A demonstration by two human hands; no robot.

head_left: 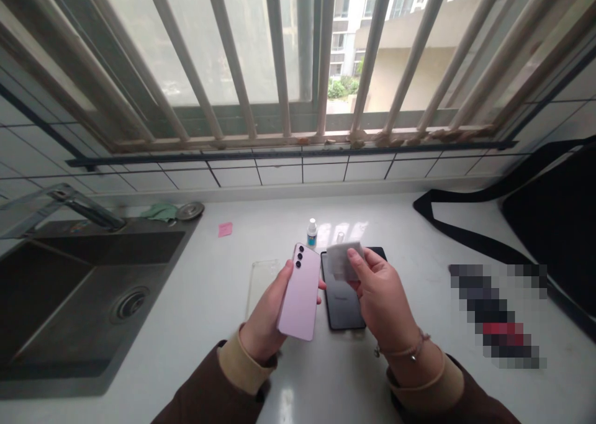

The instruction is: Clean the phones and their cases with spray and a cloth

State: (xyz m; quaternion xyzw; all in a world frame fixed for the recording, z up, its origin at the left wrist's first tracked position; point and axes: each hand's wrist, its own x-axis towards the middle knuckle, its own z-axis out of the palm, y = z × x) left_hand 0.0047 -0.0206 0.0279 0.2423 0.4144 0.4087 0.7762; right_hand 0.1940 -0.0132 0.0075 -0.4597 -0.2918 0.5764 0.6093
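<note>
My left hand (265, 315) grips a pink phone (302, 293), its back with three camera lenses facing me, held above the white counter (209, 324). My right hand (382, 300) pinches a small grey-white cloth (343, 259) just right of the phone's top. Under my right hand a black phone (342, 312) lies flat on the counter. A clear phone case (261, 281) lies on the counter left of my left hand. A small white bottle with a blue label (311, 233) stands behind the phones.
A dark sink (88, 287) with a tap (74, 203) fills the left. A pink sticky note (225, 229), a green cloth (161, 212) and a metal drain plug (190, 210) lie near it. A black bag with a strap (549, 219) sits at right. Barred window behind.
</note>
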